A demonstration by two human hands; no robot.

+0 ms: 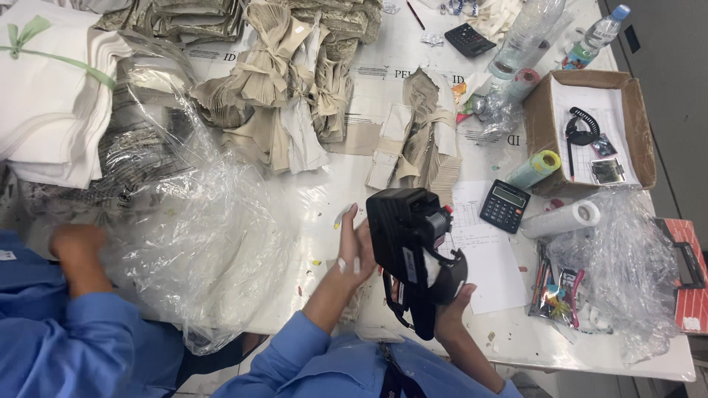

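Observation:
My right hand (pixel 451 308) grips a black hand-held labelling gun (pixel 410 243) by its handle and holds it upright above the table's near edge. A black strap hangs from the gun's lower end. My left hand (pixel 355 249) is raised flat against the gun's left side, fingers straight and slightly apart, holding nothing. Both my sleeves are blue. Just beyond the gun lies a tied bundle of beige and white fabric pieces (pixel 420 136).
A co-worker's fist (pixel 74 245) in a blue sleeve rests at the left beside crumpled clear plastic (pixel 199 243). More fabric bundles (pixel 284 81) and a white stack (pixel 51 96) lie behind. Right: a calculator (pixel 504 206), paper sheet (pixel 487 258), cardboard box (pixel 538 118), paper rolls, bottles.

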